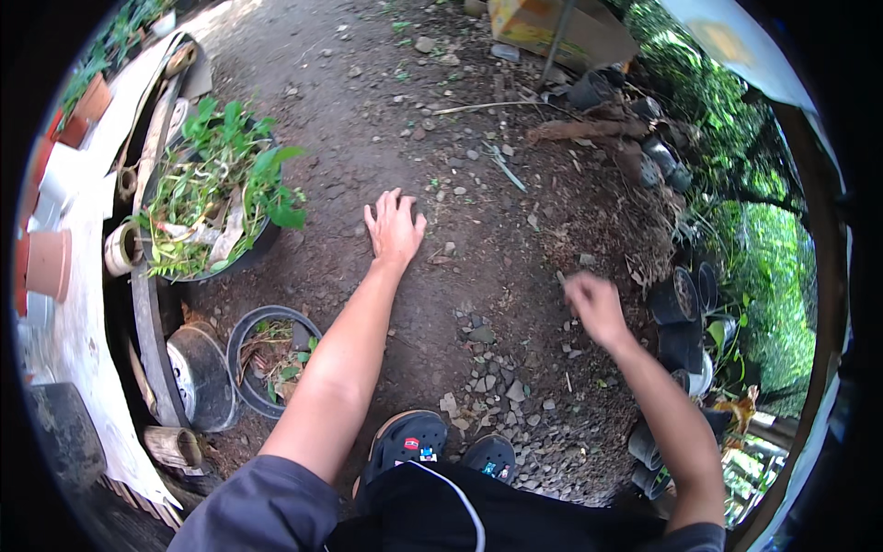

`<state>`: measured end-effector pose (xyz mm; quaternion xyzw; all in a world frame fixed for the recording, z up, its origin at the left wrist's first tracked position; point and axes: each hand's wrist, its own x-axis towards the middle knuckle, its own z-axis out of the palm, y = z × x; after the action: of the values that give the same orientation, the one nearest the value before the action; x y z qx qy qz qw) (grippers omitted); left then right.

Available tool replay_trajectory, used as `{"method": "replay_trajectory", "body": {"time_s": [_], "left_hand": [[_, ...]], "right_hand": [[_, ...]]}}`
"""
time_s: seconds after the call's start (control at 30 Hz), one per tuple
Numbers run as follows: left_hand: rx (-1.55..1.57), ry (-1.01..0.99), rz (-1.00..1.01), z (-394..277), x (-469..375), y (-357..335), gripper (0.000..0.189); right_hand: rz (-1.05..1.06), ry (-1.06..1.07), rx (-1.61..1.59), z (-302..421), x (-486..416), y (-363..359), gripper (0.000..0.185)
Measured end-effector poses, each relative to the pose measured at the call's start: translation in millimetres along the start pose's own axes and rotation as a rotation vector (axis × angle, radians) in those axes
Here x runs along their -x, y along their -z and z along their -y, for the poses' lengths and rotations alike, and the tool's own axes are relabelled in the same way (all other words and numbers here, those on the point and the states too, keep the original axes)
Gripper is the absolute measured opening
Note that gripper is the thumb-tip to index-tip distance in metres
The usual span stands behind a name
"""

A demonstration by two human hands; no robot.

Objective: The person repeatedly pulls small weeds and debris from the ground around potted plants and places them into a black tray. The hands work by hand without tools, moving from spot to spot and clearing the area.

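Observation:
My left hand (395, 224) reaches over bare soil (359, 165) with its fingers spread and nothing in them. To its left stands a wide black tub (265, 241) heaped with pulled weeds and green leaves (200, 179). My right hand (594, 303) is curled and blurred above the ground at the right. At its fingertips shows a short pale piece (561, 278), perhaps a bit of twig; the blur hides whether the fingers grip it. Below the tub, a black plastic pot (234, 345) holds some leaves and debris, partly behind my left forearm.
Loose stones (514, 393) lie before my dark clogs (407, 441). Black plant pots (672, 297) line the right side. A wooden rail (155, 310) and bamboo pieces (172, 445) run along the left. A cardboard box (586, 38) and a thin stick (483, 107) lie farther off.

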<state>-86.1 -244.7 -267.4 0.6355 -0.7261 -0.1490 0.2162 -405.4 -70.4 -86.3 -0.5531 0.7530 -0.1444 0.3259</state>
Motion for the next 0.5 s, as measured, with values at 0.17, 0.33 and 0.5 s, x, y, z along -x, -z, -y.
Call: {"method": "replay_trajectory", "body": {"time_s": [0.17, 0.33, 0.5], "left_hand": [[0.175, -0.108, -0.057, -25, -46, -13, 0.034], [0.117, -0.080, 0.096, -17, -73, -25, 0.018], [0.226, -0.086, 0.229, -7, -73, -8, 0.020]], "right_hand": [[0.109, -0.335, -0.152, -54, 158, -6, 0.021], [0.111, -0.447, -0.438, -27, 235, -9, 0.020], [-0.015, -0.477, -0.670, -17, 246, -35, 0.020]]}}
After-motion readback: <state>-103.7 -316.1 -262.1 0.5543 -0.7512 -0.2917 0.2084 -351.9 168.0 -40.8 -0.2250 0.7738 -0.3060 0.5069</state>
